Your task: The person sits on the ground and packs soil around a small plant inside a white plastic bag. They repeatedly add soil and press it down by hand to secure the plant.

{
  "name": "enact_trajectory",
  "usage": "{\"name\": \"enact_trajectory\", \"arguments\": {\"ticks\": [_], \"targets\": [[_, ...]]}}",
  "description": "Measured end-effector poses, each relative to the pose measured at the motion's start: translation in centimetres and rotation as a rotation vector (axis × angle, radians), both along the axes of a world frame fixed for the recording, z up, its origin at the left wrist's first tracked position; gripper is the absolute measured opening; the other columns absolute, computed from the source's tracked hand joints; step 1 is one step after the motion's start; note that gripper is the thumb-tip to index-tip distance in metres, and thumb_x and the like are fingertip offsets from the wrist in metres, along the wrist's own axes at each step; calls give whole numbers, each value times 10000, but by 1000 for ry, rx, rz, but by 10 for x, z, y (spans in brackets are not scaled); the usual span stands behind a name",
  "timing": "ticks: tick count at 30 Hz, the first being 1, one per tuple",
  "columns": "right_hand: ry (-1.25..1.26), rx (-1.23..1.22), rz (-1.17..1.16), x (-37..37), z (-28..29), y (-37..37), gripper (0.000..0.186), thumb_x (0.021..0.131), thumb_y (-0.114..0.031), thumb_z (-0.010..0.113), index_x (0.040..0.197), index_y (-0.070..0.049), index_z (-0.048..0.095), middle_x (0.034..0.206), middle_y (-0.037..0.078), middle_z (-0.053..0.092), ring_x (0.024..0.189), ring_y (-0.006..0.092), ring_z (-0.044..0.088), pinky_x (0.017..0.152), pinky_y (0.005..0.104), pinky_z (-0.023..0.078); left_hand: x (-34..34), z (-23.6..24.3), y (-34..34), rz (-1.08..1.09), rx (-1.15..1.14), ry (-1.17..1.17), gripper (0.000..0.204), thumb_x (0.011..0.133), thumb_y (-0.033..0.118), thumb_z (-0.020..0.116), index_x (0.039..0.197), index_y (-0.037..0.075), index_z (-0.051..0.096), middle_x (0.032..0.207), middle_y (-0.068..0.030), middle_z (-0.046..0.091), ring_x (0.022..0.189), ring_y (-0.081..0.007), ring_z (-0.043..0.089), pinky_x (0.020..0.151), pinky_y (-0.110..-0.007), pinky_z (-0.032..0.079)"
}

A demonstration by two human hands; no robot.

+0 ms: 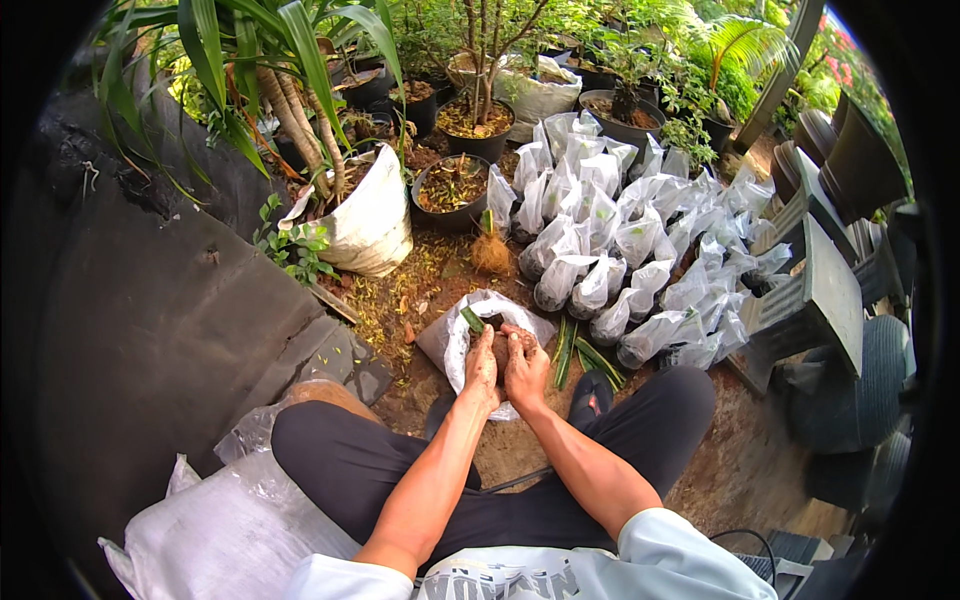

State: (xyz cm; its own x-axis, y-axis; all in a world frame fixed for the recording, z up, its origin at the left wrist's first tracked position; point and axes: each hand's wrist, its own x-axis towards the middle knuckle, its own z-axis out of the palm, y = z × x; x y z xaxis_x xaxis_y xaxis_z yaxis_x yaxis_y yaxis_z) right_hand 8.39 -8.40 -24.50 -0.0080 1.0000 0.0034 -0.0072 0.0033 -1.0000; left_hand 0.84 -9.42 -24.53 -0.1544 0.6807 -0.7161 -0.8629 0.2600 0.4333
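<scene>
Both my hands are over the mouth of a white sack [447, 342] that stands on the ground between my legs and has dark soil inside. My left hand [481, 368] and my right hand [525, 372] are drawn close together, with fingers curled inward and smeared with soil. Something small and dark, perhaps soil, is between them, mostly hidden by the fingers. A short green leaf piece [472, 319] sticks up just beyond my left fingertips; whether I touch it cannot be seen. Long cut green leaves [598, 364] lie on the ground right of the sack.
Many clear plastic bags [601, 283] with dark bottoms stand packed at the right. A fibrous root ball [491, 253] sits ahead of the sack. Potted plants [452, 187] line the back. Stacked black trays [815, 290] stand far right; a full white sack [235, 525] lies lower left.
</scene>
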Motion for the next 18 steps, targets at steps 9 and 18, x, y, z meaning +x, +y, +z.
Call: {"name": "enact_trajectory", "arguments": {"ticks": [9, 18], "targets": [[263, -636, 258, 11, 11, 27, 265, 970, -150, 537, 1174, -23, 649, 1115, 41, 649, 884, 169, 628, 786, 301, 500, -50, -30, -18, -244, 322, -337, 631, 952, 644, 379, 1098, 86, 635, 1006, -121, 688, 913, -296, 673, 848, -460, 543], [38, -319, 472, 13, 8, 26, 291, 964, -185, 566, 1087, 48, 688, 997, 107, 704, 932, 163, 627, 845, 300, 489, -42, -43, -15, -255, 262, -332, 751, 946, 692, 287, 1323, 97, 546, 1333, -131, 561, 1212, -331, 544, 1055, -499, 406]]}}
